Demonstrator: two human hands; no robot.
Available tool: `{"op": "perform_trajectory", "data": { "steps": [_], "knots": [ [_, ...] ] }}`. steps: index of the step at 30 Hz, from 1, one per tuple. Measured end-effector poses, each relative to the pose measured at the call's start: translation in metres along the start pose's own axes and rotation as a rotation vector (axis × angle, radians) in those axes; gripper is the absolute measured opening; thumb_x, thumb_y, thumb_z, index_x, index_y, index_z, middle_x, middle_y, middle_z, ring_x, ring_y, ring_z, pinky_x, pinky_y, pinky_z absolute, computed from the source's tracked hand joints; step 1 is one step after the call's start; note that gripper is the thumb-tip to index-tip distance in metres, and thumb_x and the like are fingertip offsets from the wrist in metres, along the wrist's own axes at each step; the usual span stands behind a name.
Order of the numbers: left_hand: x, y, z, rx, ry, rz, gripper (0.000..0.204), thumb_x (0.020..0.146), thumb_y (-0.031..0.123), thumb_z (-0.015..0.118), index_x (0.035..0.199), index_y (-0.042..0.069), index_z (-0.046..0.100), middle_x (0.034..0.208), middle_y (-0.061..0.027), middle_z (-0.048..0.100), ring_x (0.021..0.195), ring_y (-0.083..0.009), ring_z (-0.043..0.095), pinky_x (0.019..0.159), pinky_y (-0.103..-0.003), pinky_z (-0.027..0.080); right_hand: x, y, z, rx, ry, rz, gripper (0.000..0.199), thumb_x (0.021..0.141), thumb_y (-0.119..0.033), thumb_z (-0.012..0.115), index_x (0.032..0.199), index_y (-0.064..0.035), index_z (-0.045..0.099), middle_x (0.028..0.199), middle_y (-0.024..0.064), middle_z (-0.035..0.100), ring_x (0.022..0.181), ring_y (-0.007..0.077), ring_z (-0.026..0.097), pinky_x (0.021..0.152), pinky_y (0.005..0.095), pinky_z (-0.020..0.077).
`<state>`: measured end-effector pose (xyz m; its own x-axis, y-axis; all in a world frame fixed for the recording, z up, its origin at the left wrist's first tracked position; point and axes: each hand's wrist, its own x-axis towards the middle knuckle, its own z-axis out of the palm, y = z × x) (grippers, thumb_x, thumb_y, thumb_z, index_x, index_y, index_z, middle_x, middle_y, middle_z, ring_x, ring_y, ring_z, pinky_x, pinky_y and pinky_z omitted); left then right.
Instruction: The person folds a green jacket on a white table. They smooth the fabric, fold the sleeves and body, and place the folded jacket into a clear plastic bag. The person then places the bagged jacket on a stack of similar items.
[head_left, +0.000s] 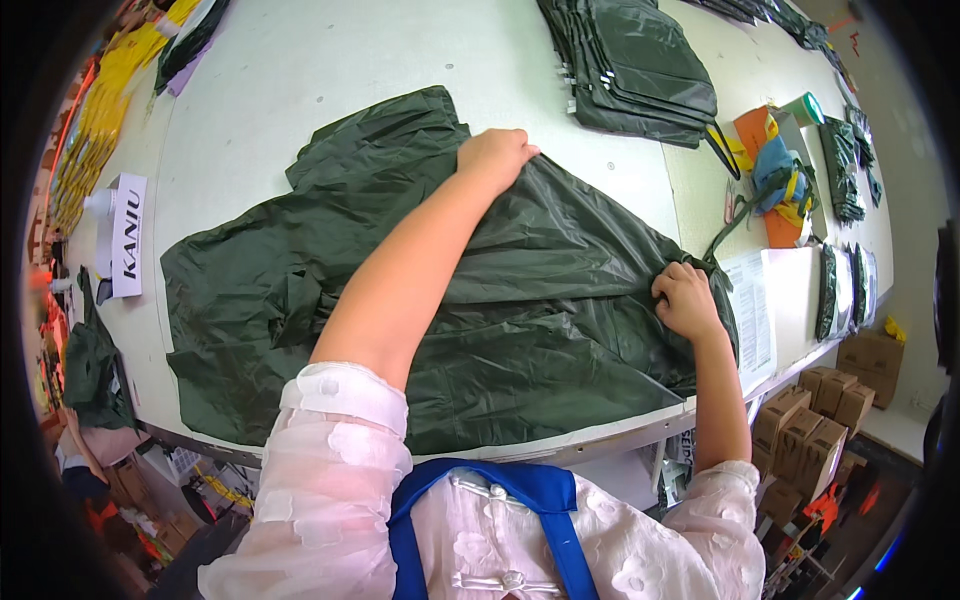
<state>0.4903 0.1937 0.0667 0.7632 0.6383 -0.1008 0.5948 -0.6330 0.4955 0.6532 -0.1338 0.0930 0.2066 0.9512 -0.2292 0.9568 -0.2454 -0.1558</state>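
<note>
A dark green raincoat-like garment (540, 285) of thin, shiny fabric lies spread and creased over the white table. My left hand (495, 160) is closed on its far edge, around the middle, with the fingertips curled out of sight beneath the fist. At the right end of the garment, my right hand (688, 300) has its fingers bent into the bunched cloth and grips it. A folded-looking part of the garment sticks out at the far left of my left hand. My left forearm crosses over the cloth and hides some of it.
Folded dark green garments (645, 70) are stacked at the far right. Beside them stands an orange box (785, 232) with coloured cloth strips. A printed sheet (750, 310) lies by my right hand, and a white sign (128, 235) stands at left. Cardboard boxes (800, 440) sit below the table.
</note>
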Motion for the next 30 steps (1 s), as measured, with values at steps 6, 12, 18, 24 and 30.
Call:
{"op": "perform_trajectory", "data": {
  "steps": [6, 12, 18, 24, 30],
  "knots": [
    [-0.116, -0.059, -0.09, 0.209, 0.356, 0.153, 0.044, 0.084, 0.033, 0.064, 0.123, 0.013, 0.056, 0.126, -0.0125, 0.054, 0.118, -0.0323, 0.048, 0.097, -0.043, 0.04, 0.012, -0.026, 0.025, 0.002, 0.027, 0.246, 0.027, 0.074, -0.008, 0.059, 0.1, -0.0121, 0.061, 0.098, 0.0078, 0.057, 0.097, 0.0279, 0.054, 0.083, 0.041, 0.0421],
    [-0.293, -0.216, -0.122, -0.646, 0.383, -0.937, 0.068, 0.088, 0.045, 0.061, 0.137, 0.003, 0.041, 0.131, -0.0193, 0.051, 0.123, -0.0285, 0.046, 0.101, -0.041, 0.037, 0.053, -0.184, -0.005, 0.687, 0.382, 0.04, 0.026, 0.08, 0.001, 0.06, 0.105, -0.0042, 0.06, 0.096, 0.0117, 0.06, 0.081, 0.0248, 0.06, 0.075, 0.0338, 0.0491],
    [-0.328, -0.129, -0.109, -0.617, 0.502, -0.283, 0.053, 0.079, 0.007, 0.069, 0.129, 0.006, 0.05, 0.121, -0.0061, 0.051, 0.111, -0.0162, 0.047, 0.098, -0.029, 0.036, 0.083, -0.36, 0.037, 1.402, -0.018, -0.214, 0.059, 0.083, -0.017, 0.072, 0.131, 0.0009, 0.043, 0.118, 0.0147, 0.058, 0.1, 0.02, 0.059, 0.089, 0.0306, 0.0465],
    [-0.375, -0.095, -0.125, -1.207, 0.412, -0.227, 0.033, 0.082, -0.001, 0.065, 0.115, -0.001, 0.06, 0.103, -0.0063, 0.06, 0.093, -0.011, 0.057, 0.087, -0.025, 0.044, 0.071, -0.367, -0.005, 1.532, -0.176, -0.03, 0.015, 0.079, 0.001, 0.068, 0.091, -0.0019, 0.06, 0.081, -0.0017, 0.06, 0.076, 0.0068, 0.055, 0.072, 0.0219, 0.0444],
    [-0.377, -0.086, -0.136, -1.471, 0.136, -0.317, 0.019, 0.091, 0.013, 0.056, 0.093, -0.003, 0.066, 0.078, -0.0014, 0.065, 0.071, -0.0055, 0.057, 0.064, -0.02, 0.045, 0.054, -0.356, -0.029, 1.558, -0.14, -0.068, 0.006, 0.081, 0.002, 0.061, 0.084, -0.0033, 0.059, 0.077, -0.0037, 0.056, 0.073, 0.0041, 0.048, 0.068, 0.0191, 0.0374]
  ]
}}
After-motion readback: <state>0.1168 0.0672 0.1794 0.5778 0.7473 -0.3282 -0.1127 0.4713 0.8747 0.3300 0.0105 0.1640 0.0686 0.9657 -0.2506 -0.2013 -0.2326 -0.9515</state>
